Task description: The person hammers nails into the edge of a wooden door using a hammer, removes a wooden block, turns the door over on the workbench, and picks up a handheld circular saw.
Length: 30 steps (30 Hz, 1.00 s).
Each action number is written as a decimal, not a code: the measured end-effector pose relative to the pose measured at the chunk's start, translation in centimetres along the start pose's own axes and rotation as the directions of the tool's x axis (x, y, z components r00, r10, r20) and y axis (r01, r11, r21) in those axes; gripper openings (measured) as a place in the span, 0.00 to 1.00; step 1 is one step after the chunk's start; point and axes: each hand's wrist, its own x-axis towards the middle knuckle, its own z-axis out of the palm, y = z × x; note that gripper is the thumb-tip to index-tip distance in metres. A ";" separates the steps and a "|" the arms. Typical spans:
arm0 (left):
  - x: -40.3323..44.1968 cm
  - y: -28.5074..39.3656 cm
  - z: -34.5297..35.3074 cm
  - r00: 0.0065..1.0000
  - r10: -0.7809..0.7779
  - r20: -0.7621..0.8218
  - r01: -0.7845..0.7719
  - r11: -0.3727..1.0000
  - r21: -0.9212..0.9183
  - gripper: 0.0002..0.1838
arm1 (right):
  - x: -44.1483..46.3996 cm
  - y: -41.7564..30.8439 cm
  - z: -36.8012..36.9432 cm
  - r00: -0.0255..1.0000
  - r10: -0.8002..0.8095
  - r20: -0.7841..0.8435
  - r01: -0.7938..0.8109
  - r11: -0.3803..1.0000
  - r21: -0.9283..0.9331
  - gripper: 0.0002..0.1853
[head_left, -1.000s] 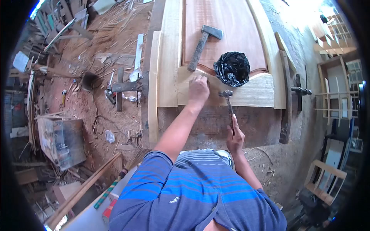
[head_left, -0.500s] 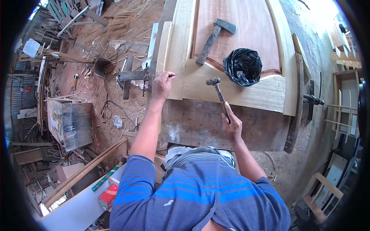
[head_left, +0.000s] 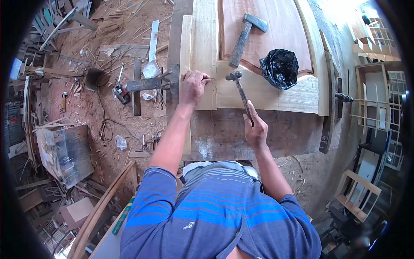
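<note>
A light wooden door panel lies on a dark workbench. My left hand is pinched at the panel's left part, near the joint between two boards; a small thin thing, perhaps a nail, shows at its fingertips. Wrapped round the handle of a small hammer, my right hand is over the bench's near side, with the hammer's head above the panel's lower board. A larger hammer rests on the panel, its head pointing away. Beside it stands a round container lined with black plastic.
A clamp grips the bench at the left, and another clamp is at the right. Wood scraps litter the floor beside a worn box. Wooden frames stand at the right.
My left hand has moved left from the middle of the lower board to the joint near the panel's left edge. The small hammer in my right hand has shifted left too. The view has also shifted.
</note>
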 end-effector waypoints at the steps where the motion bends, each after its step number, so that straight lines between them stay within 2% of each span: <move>1: 0.2 0.2 -0.3 1.000 0.004 -0.002 -0.004 1.000 0.007 0.05 | 0.3 -0.6 0.2 0.999 0.017 0.029 -0.016 1.000 -0.014 0.30; 3: 0.3 0.1 -0.3 1.000 0.020 -0.008 -0.020 0.999 0.026 0.05 | 0.9 -1.9 0.4 0.995 0.056 0.087 -0.052 0.998 -0.044 0.30; 6: 0.0 -0.3 0.0 1.000 0.027 -0.007 -0.027 0.998 0.048 0.06 | 1.6 -3.5 1.2 0.997 0.022 0.073 -0.014 0.994 -0.110 0.30; 9: 0.1 -0.1 -0.2 0.999 0.029 -0.015 -0.029 0.998 0.058 0.06 | 1.8 -3.3 1.9 0.983 0.043 0.177 0.009 0.960 -0.281 0.31; 10: 0.2 0.1 -0.3 0.999 0.029 -0.017 -0.028 0.998 0.059 0.06 | 2.2 -3.7 1.5 0.932 0.195 0.306 -0.060 0.915 -0.398 0.32; 13: 0.1 -0.3 -0.1 0.999 0.030 0.012 -0.031 0.999 0.035 0.05 | 3.0 -5.2 0.9 0.990 0.023 0.141 0.011 0.972 -0.237 0.33; 16: -0.1 -0.4 0.0 1.000 0.029 0.004 -0.029 0.998 0.049 0.03 | 3.9 -8.1 -0.1 0.991 -0.104 -0.081 0.097 0.992 -0.085 0.33; 18: 0.1 -0.4 0.0 1.000 0.031 -0.001 -0.031 0.998 0.050 0.04 | 2.9 -4.9 1.3 0.987 -0.146 -0.063 0.136 0.980 -0.145 0.34; 19: 0.0 -0.4 0.0 0.999 0.035 -0.004 -0.035 0.998 0.048 0.04 | 2.9 -4.9 1.0 0.998 -0.033 0.054 0.043 0.979 -0.201 0.34; 21: 0.1 -0.4 0.1 0.999 0.035 -0.011 -0.035 0.999 0.017 0.04 | 2.9 -4.8 0.4 0.939 0.196 0.284 -0.081 0.925 -0.371 0.35; 23: 0.8 -1.1 0.6 0.999 0.046 -0.019 -0.046 0.999 0.004 0.04 | 3.4 -4.8 0.3 0.931 0.228 0.284 -0.115 0.924 -0.364 0.35; 25: 0.1 -1.3 0.9 0.999 0.045 0.007 -0.045 0.999 0.003 0.06 | 3.5 -6.0 0.0 0.989 0.068 0.129 -0.038 0.975 -0.220 0.34; 27: -0.1 -0.8 0.3 0.999 0.032 0.017 -0.032 0.999 -0.001 0.05 | 4.0 -7.1 -0.2 0.999 -0.050 -0.019 0.048 0.994 -0.096 0.33; 28: 0.1 -0.2 -0.2 0.999 0.032 0.020 -0.032 0.999 -0.004 0.04 | 3.7 -6.9 0.2 0.994 -0.080 -0.075 0.072 0.993 -0.098 0.33; 30: -0.3 -0.2 0.0 0.999 0.033 0.021 -0.033 0.999 -0.001 0.04 | 2.5 -5.5 0.7 0.965 0.132 0.227 -0.053 0.944 -0.324 0.35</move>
